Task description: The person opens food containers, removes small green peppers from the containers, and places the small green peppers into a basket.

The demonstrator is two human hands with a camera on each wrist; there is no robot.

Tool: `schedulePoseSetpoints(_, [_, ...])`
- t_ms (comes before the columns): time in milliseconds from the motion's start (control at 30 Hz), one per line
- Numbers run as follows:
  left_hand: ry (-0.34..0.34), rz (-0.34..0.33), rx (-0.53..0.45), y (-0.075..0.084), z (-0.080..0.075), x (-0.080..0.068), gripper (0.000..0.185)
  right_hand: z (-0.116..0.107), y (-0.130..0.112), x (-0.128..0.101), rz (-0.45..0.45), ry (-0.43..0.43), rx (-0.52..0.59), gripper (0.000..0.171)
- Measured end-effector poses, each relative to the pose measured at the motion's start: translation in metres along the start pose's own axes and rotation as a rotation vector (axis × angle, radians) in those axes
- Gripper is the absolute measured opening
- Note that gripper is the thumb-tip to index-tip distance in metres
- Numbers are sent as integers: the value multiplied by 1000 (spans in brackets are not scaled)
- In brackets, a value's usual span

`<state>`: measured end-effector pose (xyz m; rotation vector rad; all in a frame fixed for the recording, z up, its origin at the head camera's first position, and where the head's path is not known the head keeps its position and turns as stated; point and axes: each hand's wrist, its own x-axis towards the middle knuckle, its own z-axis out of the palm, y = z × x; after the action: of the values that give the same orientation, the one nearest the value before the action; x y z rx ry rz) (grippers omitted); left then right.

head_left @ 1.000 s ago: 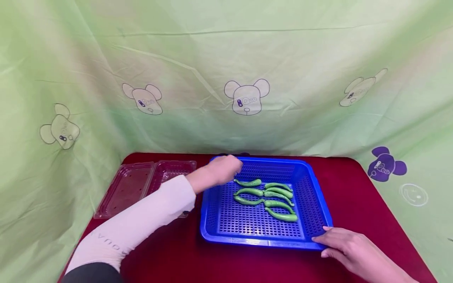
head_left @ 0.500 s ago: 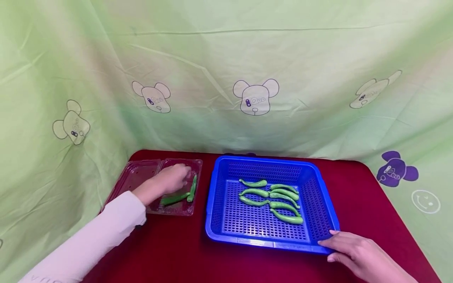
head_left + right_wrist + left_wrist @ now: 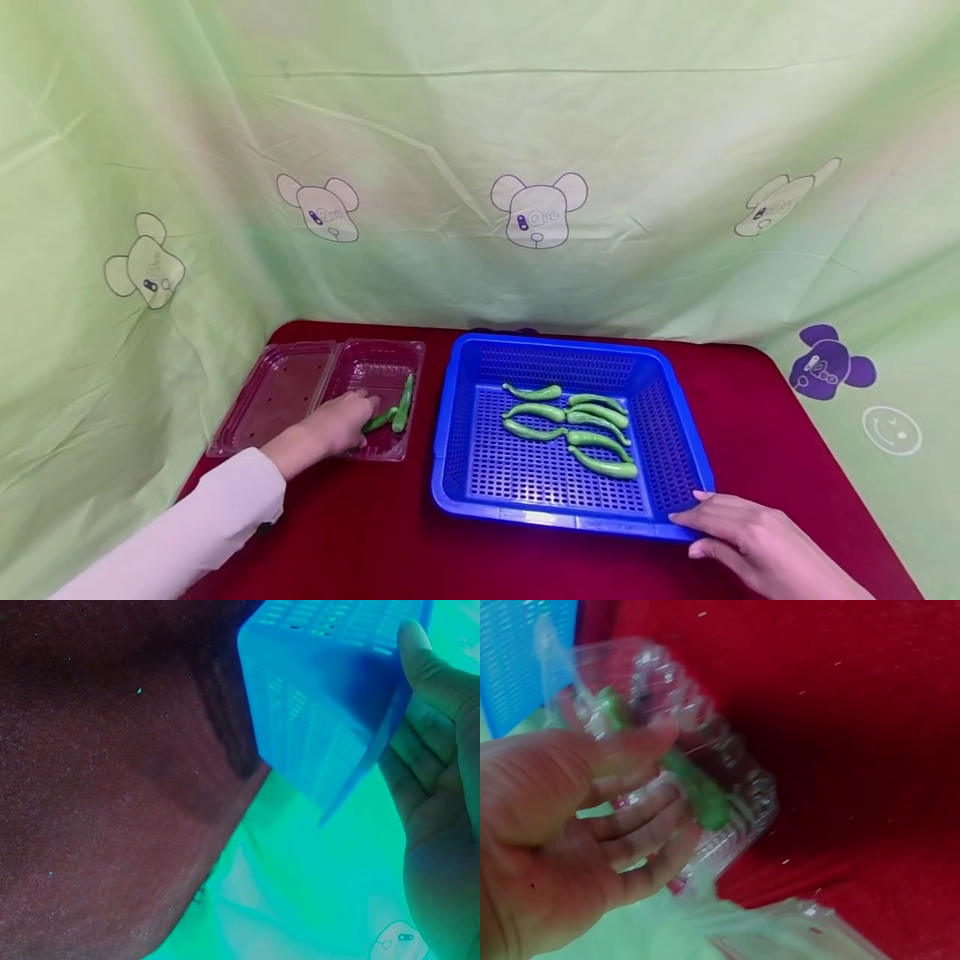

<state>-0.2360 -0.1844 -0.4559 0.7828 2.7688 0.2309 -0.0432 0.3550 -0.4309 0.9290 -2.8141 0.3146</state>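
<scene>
My left hand [image 3: 345, 421] is down in the base of a clear plastic clamshell box [image 3: 375, 373]. Its fingers are loosely bent. Two green chili peppers lie in the box: a steep one [image 3: 403, 406] by the right wall and a slanted one [image 3: 380, 419] right at the fingertips. In the left wrist view the blurred green pepper [image 3: 701, 791] shows just past the fingers and thumb. My right hand [image 3: 757, 533] grips the near right corner of a blue perforated basket [image 3: 517, 479], thumb and fingers on either side of the rim. Several green chili peppers [image 3: 603, 467] lie in two columns on its floor.
The box's hinged lid [image 3: 273, 400] lies flat to the left of the base. Box and basket stand on a red-covered table [image 3: 360, 533]. A green curtain [image 3: 420, 275] with printed bear heads hangs around the back and sides.
My left hand has moved from the basket's far left corner into the clear box, then nearer within it. The slanted pepper has shifted slightly. My right hand stays at the basket's corner.
</scene>
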Motion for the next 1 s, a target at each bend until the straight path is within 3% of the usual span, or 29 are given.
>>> schedulePoseSetpoints(233, [95,38,54,-5,13,1,19,-1,-1,-1,14,-3,-9,36])
schedulePoseSetpoints(433, [132,45,-5,-10,11,4,25,-2,-2,-1,1,23,-12,37])
schedulePoseSetpoints(667, [196,28,-12,2,-25,19,28,-2,-1,-2,11,26,-17,36])
schedulePoseSetpoints(800, [254,77,13,17,-51,27,15,-1,-1,-1,3,20,3,36])
schedulePoseSetpoints(1000, [341,191,62,55,-85,40,28,-2,-4,-1,40,2,-13,36])
